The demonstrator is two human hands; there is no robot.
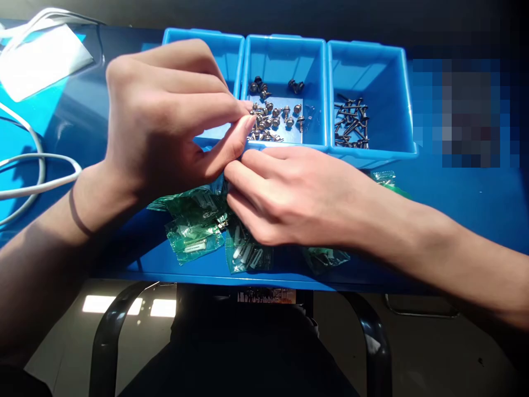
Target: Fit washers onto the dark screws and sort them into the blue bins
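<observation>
My left hand is closed in a pinch, thumb against forefinger, at the front left corner of the middle blue bin. What the fingertips hold, if anything, is hidden. Just below, my right hand is curled with knuckles up, its fingertips near my left thumb; its grip is out of sight. Under it lies a green-tinted plastic packet with white plugs inside. Another such packet rests to its left. Hex-head screws lie loose in the middle bin.
The right blue bin holds long dark screws. A left blue bin stands partly behind my left hand. More packets lie along the blue table. White cables and a white sheet are at far left.
</observation>
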